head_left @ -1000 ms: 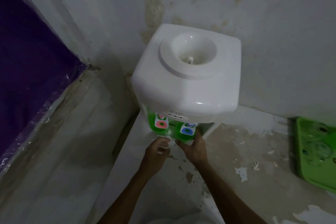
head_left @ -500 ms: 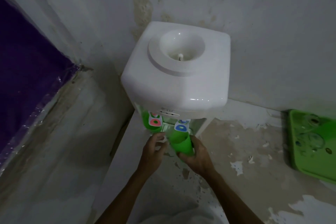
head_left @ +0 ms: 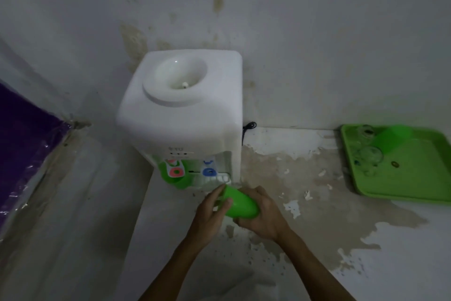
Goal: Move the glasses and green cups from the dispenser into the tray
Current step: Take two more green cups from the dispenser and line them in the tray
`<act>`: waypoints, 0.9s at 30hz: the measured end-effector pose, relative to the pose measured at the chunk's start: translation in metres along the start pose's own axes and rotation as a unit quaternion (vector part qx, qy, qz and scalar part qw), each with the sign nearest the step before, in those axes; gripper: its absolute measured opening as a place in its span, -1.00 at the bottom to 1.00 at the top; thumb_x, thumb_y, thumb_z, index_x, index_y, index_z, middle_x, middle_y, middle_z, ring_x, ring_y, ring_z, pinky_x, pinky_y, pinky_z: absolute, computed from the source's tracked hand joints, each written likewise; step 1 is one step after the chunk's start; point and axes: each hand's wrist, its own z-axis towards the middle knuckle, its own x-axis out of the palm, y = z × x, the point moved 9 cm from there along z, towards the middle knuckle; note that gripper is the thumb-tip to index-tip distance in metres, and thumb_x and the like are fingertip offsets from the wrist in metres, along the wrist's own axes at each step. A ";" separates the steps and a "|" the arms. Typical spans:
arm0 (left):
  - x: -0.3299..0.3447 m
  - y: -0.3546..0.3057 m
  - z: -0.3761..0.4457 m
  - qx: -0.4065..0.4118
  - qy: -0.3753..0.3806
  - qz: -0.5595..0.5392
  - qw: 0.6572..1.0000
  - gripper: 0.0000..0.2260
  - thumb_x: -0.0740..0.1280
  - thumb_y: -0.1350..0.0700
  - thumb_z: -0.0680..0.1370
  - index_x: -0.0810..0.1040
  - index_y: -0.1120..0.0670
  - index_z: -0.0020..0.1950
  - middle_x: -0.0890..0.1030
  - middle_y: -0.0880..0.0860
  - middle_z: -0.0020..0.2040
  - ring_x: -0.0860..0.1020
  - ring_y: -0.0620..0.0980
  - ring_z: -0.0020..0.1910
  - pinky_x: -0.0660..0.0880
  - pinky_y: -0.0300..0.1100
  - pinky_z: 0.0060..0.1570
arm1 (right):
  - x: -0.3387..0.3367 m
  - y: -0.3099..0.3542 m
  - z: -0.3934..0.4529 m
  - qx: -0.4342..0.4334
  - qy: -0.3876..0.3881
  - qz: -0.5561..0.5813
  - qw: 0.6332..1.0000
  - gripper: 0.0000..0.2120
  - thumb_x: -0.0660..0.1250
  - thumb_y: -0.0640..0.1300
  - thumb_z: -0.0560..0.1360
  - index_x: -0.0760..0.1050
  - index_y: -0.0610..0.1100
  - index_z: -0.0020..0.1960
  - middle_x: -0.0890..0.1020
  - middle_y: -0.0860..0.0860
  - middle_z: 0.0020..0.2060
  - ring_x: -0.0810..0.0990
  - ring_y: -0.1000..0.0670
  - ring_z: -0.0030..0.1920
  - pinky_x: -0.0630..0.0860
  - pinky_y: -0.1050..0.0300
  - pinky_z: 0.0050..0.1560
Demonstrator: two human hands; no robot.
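Note:
A white water dispenser (head_left: 185, 115) stands against the wall on a pale counter. A green cup (head_left: 240, 204) lies tilted between my hands, just in front of the dispenser's drip shelf. My right hand (head_left: 262, 215) wraps its base from the right. My left hand (head_left: 211, 210) touches its rim side with fingers on it. A second green cup (head_left: 179, 180) stands under the red tap. The green tray (head_left: 415, 171) sits at the far right, holding clear glasses (head_left: 369, 154) and another green cup (head_left: 393, 136).
The counter (head_left: 317, 215) has peeling, stained paint. A black cord (head_left: 249, 127) hangs behind the dispenser. A purple plastic-covered surface (head_left: 22, 139) lies lower left, beyond the counter's left edge.
The green cup came out from under the blue tap and now sits lower, in front of the dispenser, held in both hands. The view has shifted left and pulled back.

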 end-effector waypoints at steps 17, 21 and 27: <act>0.209 -0.046 -0.027 -0.248 0.038 -0.342 0.906 -0.70 0.19 0.01 0.64 0.52 0.16 0.25 0.61 0.23 0.12 0.59 0.21 0.11 0.58 0.10 0.03 | -0.188 -0.051 -0.114 0.041 -0.264 0.133 0.954 -0.41 0.58 -0.06 0.25 0.47 0.03 0.23 0.61 0.11 0.11 0.59 0.09 0.10 0.56 0.21 -0.01; 0.281 -0.068 -0.026 -0.263 0.095 -0.365 0.888 -0.69 0.17 0.02 0.64 0.57 0.16 0.23 0.67 0.20 0.09 0.62 0.14 -0.01 0.58 0.07 0.04 | -0.235 -0.086 -0.141 0.057 -0.300 0.150 0.940 -0.43 0.57 0.07 0.23 0.45 0.31 0.18 0.62 0.30 0.06 0.61 0.19 0.08 0.57 0.33 0.00; 0.378 -0.098 -0.017 -0.260 0.158 -0.311 0.900 -0.67 0.18 -0.05 0.63 0.63 0.10 0.15 0.70 0.16 0.09 0.67 0.12 -0.01 0.61 0.06 -0.03 | -0.300 -0.142 -0.173 0.095 -0.338 0.171 0.920 -0.48 0.55 0.15 0.26 0.47 0.37 0.15 0.65 0.30 0.03 0.63 0.22 0.07 0.60 0.29 0.04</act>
